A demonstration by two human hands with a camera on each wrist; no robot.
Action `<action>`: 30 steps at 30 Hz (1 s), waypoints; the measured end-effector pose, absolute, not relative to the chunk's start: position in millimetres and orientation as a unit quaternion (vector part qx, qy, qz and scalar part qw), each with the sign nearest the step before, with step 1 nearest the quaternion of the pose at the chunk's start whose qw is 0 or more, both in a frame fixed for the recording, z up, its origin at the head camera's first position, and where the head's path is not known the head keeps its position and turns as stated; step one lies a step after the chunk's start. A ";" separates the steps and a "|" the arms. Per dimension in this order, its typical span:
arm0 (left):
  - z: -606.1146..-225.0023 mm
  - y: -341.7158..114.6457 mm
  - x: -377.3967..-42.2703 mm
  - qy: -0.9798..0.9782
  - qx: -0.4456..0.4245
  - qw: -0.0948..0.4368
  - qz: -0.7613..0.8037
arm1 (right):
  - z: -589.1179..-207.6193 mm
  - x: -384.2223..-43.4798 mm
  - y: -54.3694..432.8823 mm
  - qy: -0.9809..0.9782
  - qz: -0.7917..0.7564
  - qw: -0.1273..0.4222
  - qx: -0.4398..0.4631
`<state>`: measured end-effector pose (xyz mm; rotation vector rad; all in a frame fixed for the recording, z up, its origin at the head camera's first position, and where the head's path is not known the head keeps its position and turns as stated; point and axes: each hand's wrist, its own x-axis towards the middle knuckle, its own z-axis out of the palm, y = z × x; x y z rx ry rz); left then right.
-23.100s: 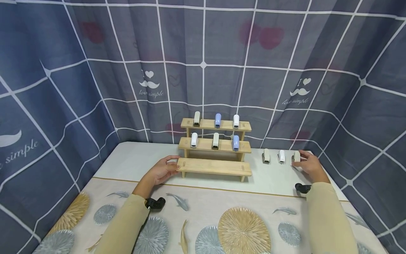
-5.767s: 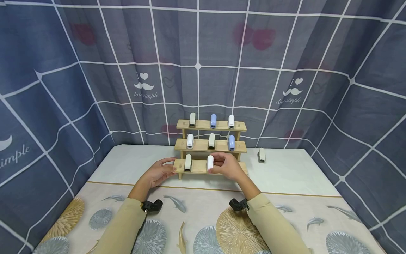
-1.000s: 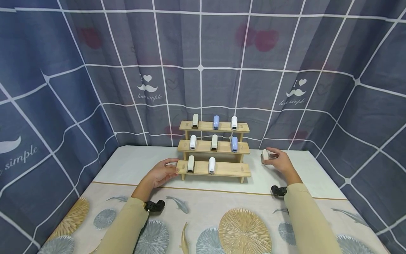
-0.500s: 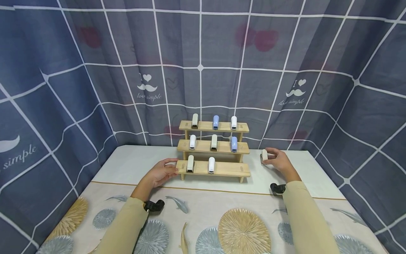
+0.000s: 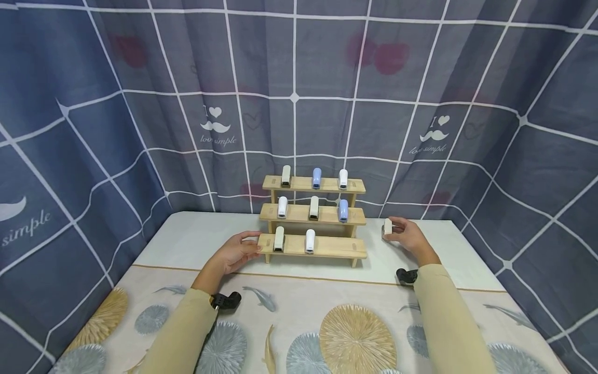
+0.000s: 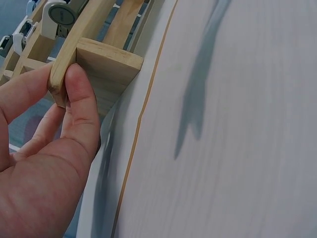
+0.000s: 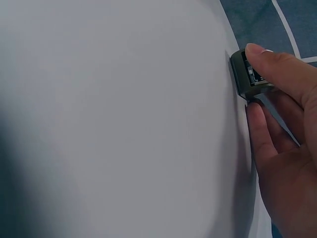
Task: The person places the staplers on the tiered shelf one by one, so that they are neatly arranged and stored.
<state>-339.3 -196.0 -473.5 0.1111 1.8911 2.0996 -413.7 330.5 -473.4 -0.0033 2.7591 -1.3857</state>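
Note:
My left hand [image 5: 235,253] pinches the left end of the bottom step of a three-step wooden display stand [image 5: 337,246]; the left wrist view shows thumb and fingers on either side of the board's end [image 6: 60,82]. To the right of the stand, my right hand [image 5: 408,236] holds a small beige stapler [image 5: 387,227] between thumb and fingers, at the white table surface. In the right wrist view this stapler [image 7: 241,77] shows its dark olive base. A beige stapler [image 5: 279,240] and a white stapler [image 5: 310,241] stand on the bottom step, its right part bare.
The middle step carries a white [image 5: 282,206], a beige [image 5: 314,208] and a blue stapler [image 5: 343,210]. On the top step are a beige [image 5: 286,176], a blue [image 5: 316,178] and a white one [image 5: 343,179]. A checked curtain [image 5: 261,124] hangs behind; a patterned cloth [image 5: 289,301] covers the front.
Since the oldest frame, a beige and a white stapler have come onto the bottom step from the right. The right hand went back to the last beige stapler; over the last second both hands barely move.

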 end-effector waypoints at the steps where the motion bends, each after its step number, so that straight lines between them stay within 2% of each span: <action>1: -473.4 -196.3 -339.8 0.660 0.038 0.155 0.734 | -473.5 -413.7 330.1 0.894 -0.447 0.025 -0.002; 30: -475.6 -198.5 -341.5 0.668 0.036 0.159 0.726 | -472.4 -415.1 328.6 0.901 -0.432 0.038 0.015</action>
